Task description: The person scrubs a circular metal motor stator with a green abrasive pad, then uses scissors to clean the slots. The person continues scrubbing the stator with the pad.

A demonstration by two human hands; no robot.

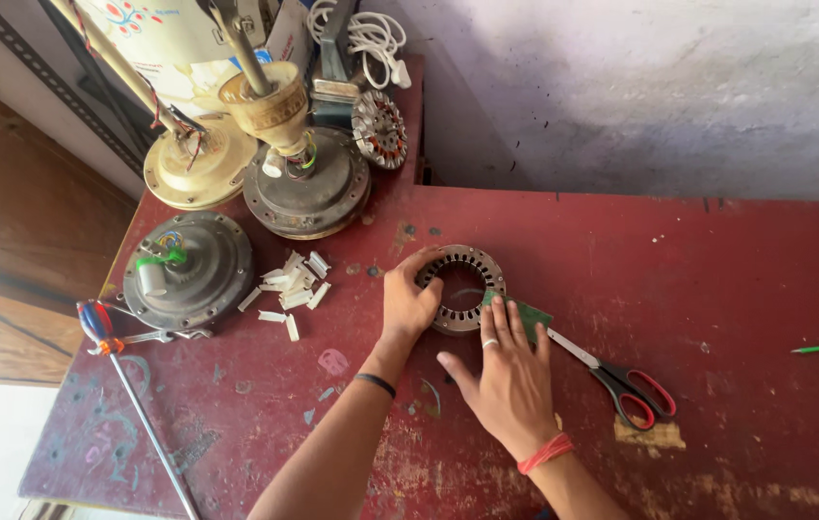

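One slotted ring [464, 288], lying flat

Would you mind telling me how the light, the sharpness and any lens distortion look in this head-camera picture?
Head view: soft, even daylight on the red table, no glare; a blown-out white patch at the lower left corner. The left hand, right hand and slotted metal ring are sharp, with faint shadows beneath them. Wide-angle bending shows at the edges, where the table's left side and the long screwdriver slant.
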